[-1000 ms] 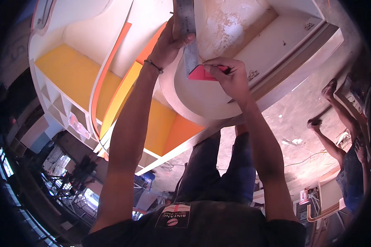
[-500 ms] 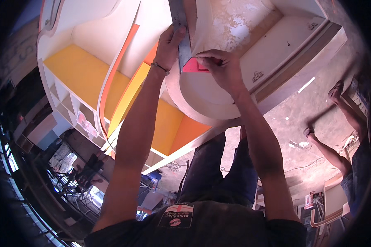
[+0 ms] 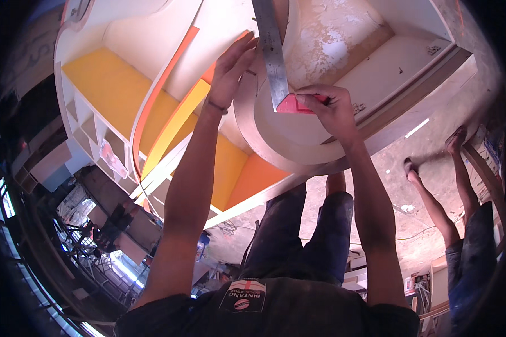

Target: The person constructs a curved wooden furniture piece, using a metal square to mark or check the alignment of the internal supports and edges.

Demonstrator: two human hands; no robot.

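Observation:
A try square with a steel blade (image 3: 273,59) and a red handle (image 3: 290,104) lies slantwise over the pale curved furniture piece (image 3: 284,147). My right hand (image 3: 334,112) is closed on the red handle, pinching it between thumb and fingers. To the left of the blade, my left hand (image 3: 230,78) has its fingers stretched out and holds nothing that I can see. Its fingertips are close to the blade but apart from it, over the piece's curved edge. What lies under the fingers is hidden.
Yellow and orange shelving panels (image 3: 109,84) fill the left of the furniture. Metal hinges (image 3: 433,50) are fixed along the right-hand panel. Another person's legs (image 3: 433,205) are at the right on the concrete floor (image 3: 399,168). A cable (image 3: 416,233) runs across that floor.
My left hand has let go of the steel blade and opened beside it. The try square has shifted right and nearer, still in my right hand. The other person's legs have moved.

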